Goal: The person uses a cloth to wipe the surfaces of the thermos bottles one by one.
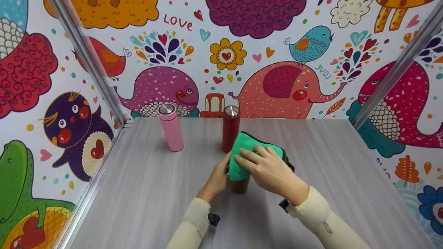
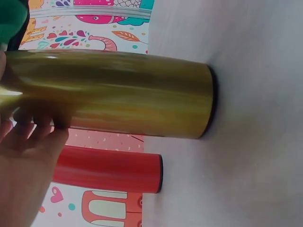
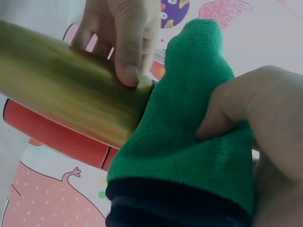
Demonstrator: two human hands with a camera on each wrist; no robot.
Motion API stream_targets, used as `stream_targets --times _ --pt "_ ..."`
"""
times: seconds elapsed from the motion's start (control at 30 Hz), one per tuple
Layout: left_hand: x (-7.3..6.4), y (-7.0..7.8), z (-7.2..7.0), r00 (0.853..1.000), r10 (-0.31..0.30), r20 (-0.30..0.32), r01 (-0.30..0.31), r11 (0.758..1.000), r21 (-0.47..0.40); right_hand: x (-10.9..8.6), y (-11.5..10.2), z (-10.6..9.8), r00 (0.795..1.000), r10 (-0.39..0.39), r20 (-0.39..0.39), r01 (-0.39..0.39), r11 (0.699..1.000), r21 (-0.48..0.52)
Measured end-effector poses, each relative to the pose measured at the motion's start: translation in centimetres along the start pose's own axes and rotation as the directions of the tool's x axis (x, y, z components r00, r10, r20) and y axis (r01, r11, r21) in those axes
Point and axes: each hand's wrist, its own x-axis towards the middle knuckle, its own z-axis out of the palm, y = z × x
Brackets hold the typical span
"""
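A gold thermos flask stands upright on the table, and my left hand grips it near its top, fingers curled round the side. Over the top of the flask lies a green cloth with a dark edge. My right hand holds this cloth against the flask's top, with the thumb pressing into the fabric in the right wrist view. The flask's lid is hidden beneath the cloth. Just behind stands a red thermos flask with a silver top, apart from both hands.
A pink thermos flask with a silver top stands at the back left of the grey table. Walls printed with cartoon animals rise behind and at both sides, with metal posts at the corners.
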Motion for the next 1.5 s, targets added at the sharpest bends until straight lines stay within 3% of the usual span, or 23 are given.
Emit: stream_targets --times 0.13,0.27,0.47,0.7,0.93,1.03,1.13,1.23,1.3,1.37,1.43,1.5 --pt "-0.7 0.1 0.0 0.998 0.059 -0.036 -0.057 0.996 0.068 0.9 0.5 0.5 0.998 0.008 0.055 -0.010 0.999 0.034" --pt "-0.7 -0.5 0.3 0.998 0.051 -0.032 -0.050 0.998 0.027 0.9 1.1 0.5 0.995 0.043 0.095 -0.052 0.994 0.100" --pt "-0.1 0.0 0.4 1.000 -0.009 -0.019 0.009 0.999 -0.048 0.2 2.1 0.2 0.989 0.115 0.096 -0.131 0.976 0.173" --pt "0.4 0.1 0.6 0.994 -0.108 -0.018 0.105 0.985 -0.137 -1.5 3.0 -0.4 0.989 0.144 0.043 -0.149 0.974 0.173" --pt "0.2 0.6 0.5 0.993 -0.115 -0.020 0.113 0.991 -0.076 -3.9 2.4 0.0 0.983 0.171 -0.067 -0.148 0.955 0.258" --pt "0.3 1.5 0.2 0.994 -0.111 -0.023 0.110 0.994 -0.019 -5.0 2.5 0.8 0.962 0.212 -0.171 -0.138 0.922 0.362" --pt "0.4 2.2 0.0 0.993 -0.104 -0.047 0.106 0.994 0.035 -6.0 2.6 1.4 0.920 0.297 -0.255 -0.152 0.870 0.468" --pt "0.2 2.4 0.1 0.990 -0.095 -0.102 0.098 0.995 0.030 -7.0 2.6 1.8 0.875 0.381 -0.299 -0.167 0.817 0.552" --pt "-0.3 2.3 0.3 0.981 -0.094 -0.171 0.093 0.996 -0.013 -7.6 2.5 1.8 0.852 0.425 -0.306 -0.173 0.779 0.602" --pt "-0.9 2.3 0.5 0.959 -0.100 -0.267 0.082 0.993 -0.080 -8.1 2.3 1.7 0.828 0.462 -0.319 -0.175 0.752 0.636" --pt "-1.4 2.5 0.7 0.919 -0.116 -0.376 0.051 0.982 -0.180 -8.3 1.8 1.1 0.796 0.505 -0.334 -0.185 0.729 0.659" --pt "-1.9 3.0 1.0 0.866 -0.160 -0.473 -0.005 0.944 -0.329 -8.5 1.3 0.4 0.760 0.549 -0.347 -0.199 0.705 0.680"
